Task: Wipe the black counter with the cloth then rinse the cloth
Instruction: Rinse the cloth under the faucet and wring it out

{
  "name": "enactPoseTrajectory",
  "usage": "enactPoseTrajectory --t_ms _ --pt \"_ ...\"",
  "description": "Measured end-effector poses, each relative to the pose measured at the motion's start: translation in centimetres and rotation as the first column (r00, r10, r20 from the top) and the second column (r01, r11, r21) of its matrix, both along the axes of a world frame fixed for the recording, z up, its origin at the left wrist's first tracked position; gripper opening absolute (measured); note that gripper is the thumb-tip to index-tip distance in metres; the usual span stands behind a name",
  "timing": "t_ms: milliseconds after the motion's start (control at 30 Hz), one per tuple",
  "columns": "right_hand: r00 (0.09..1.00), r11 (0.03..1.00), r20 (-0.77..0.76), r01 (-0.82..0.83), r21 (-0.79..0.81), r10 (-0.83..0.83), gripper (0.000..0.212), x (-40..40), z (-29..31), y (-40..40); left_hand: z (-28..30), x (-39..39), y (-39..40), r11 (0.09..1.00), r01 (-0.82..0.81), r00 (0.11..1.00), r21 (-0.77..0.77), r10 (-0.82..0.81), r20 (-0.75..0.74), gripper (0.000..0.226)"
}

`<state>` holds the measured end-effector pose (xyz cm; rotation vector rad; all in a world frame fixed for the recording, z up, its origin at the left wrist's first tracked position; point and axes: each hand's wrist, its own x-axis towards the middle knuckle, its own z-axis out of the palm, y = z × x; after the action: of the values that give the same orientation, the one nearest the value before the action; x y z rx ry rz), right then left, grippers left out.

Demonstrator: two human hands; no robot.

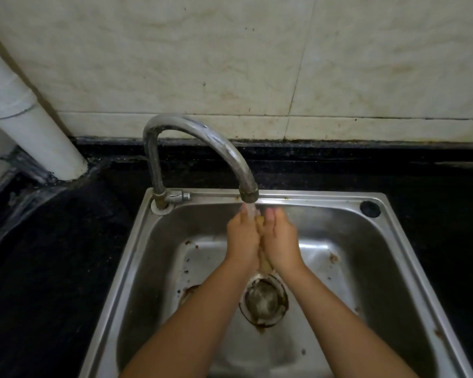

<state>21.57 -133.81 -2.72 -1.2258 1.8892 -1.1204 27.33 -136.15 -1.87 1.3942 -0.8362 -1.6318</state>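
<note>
Over the steel sink (402, 241), my left hand (242, 238) and my right hand (280, 241) are pressed together, palms facing. A small yellowish cloth (262, 261) is squeezed between them; only slivers of it show at the fingertips and at the wrists. Water runs from the curved metal tap (202, 135) onto the fingertips. The black counter (52, 255) surrounds the sink on the left, back and right.
A white pipe (30, 124) rises from the counter's back left corner. The drain strainer (264, 300) lies below my wrists, with rust stains around it. A black plug hole (370, 209) sits in the sink's back right rim. A tiled wall (230, 64) stands behind.
</note>
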Motion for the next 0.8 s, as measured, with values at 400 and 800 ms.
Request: enactPoseTrajectory --t_ms 400,800 --pt "0.966 0.982 0.257 0.011 -0.187 0.038 0.027 -0.8 0.7 -0.2 -3.0 3.2 0.6 0.966 0.055 0.960 0.254 0.019 -0.280 0.041" --pt "0.781 0.982 0.623 -0.156 0.110 0.054 0.022 -2.0 -0.8 2.1 -2.1 3.1 0.4 0.992 0.107 0.982 -0.060 -0.115 -0.151 0.023"
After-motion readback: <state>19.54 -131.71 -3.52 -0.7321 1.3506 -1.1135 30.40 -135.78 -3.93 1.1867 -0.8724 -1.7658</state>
